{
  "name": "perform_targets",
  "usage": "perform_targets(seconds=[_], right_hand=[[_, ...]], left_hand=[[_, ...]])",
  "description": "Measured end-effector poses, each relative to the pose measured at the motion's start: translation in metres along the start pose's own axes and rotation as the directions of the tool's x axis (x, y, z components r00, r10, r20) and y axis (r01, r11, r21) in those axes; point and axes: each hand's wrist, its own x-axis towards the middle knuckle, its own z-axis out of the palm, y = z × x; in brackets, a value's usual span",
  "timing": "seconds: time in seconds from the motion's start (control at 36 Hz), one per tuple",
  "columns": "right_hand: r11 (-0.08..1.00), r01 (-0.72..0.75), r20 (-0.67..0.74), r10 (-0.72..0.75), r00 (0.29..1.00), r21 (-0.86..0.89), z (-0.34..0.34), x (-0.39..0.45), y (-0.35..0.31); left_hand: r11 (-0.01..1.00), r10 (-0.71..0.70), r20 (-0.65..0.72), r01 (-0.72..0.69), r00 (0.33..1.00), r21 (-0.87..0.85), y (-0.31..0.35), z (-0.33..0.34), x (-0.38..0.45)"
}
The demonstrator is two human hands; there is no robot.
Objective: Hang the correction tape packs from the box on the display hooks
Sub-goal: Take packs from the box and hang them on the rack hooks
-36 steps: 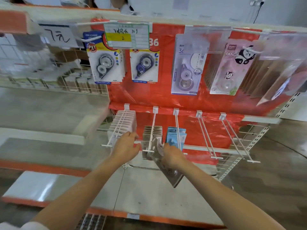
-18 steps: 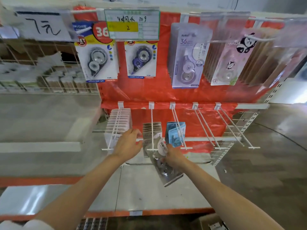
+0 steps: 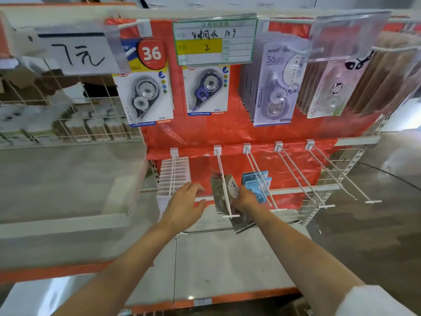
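My right hand grips a clear grey correction tape pack that is threaded on the second lower display hook, with more grey packs bunched behind it. My left hand hovers just left of that hook with fingers spread, holding nothing, in front of a row of white packs on the first lower hook. Blue packs hang on the third hook, right beside my right hand. The box is out of sight.
Two bare double hooks jut out to the right. Above hang carded correction tapes and a price label. A wire basket of goods sits left; a grey shelf board lies below.
The grey pack has slid farther back along the hook with my right hand. My left hand has come off the hook's tip and opened. The camera has moved closer.
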Motion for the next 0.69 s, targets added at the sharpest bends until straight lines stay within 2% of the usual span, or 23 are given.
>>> perform_targets(seconds=[0.14,0.22,0.31,0.53,0.69], right_hand=[[0.974,0.119,-0.052,-0.131,0.99,-0.191,-0.011,-0.002,0.003],[0.899,0.222,-0.102,-0.278,0.955,-0.377,-0.027,-0.003,0.007],[0.826,0.264,-0.109,-0.362,0.926,-0.499,-0.048,-0.007,0.013],[0.749,0.287,-0.152,-0.458,0.876,-0.597,-0.108,-0.023,0.068],[0.746,0.235,-0.192,-0.437,0.879,-0.623,-0.153,-0.035,0.12]], left_hand=[[0.997,0.063,-0.009,-0.064,0.998,-0.032,0.01,0.001,0.009],[0.996,0.088,0.009,-0.087,0.996,-0.019,0.022,0.007,0.015],[0.995,0.104,0.021,-0.104,0.994,-0.003,0.04,0.017,0.024],[0.979,0.202,0.062,-0.204,0.977,0.029,0.1,0.056,0.034],[0.965,0.247,0.115,-0.255,0.962,0.06,0.161,0.083,0.038]])
